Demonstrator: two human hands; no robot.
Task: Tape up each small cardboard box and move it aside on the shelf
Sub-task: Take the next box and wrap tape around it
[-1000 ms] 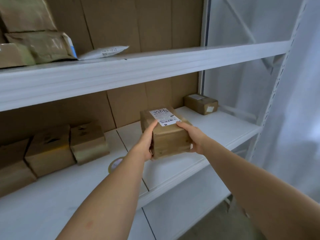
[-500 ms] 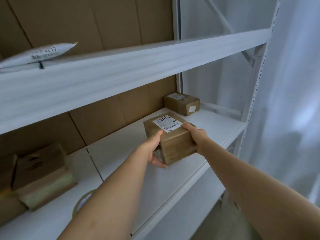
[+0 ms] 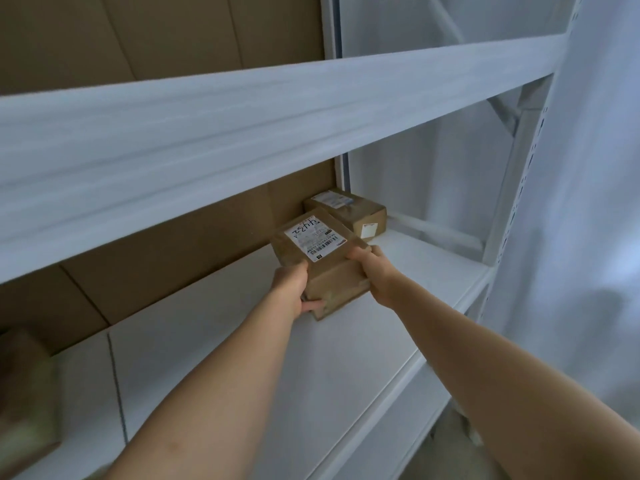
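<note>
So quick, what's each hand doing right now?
Left hand: gripping the left side of the labelled cardboard box, thumb on its front.
Right hand: gripping the same box on its right side.

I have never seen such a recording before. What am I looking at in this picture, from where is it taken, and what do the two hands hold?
There is no machine here. A person wears a camera on the head, so the picture looks forward and down along both bare arms. The left hand and the right hand grip a small brown cardboard box with a white printed label, one hand on each side. Below it is a white metal shelf board. Behind, in the corner, sits a second small brown cardboard box. Another blurred brown box lies at the far left.
</note>
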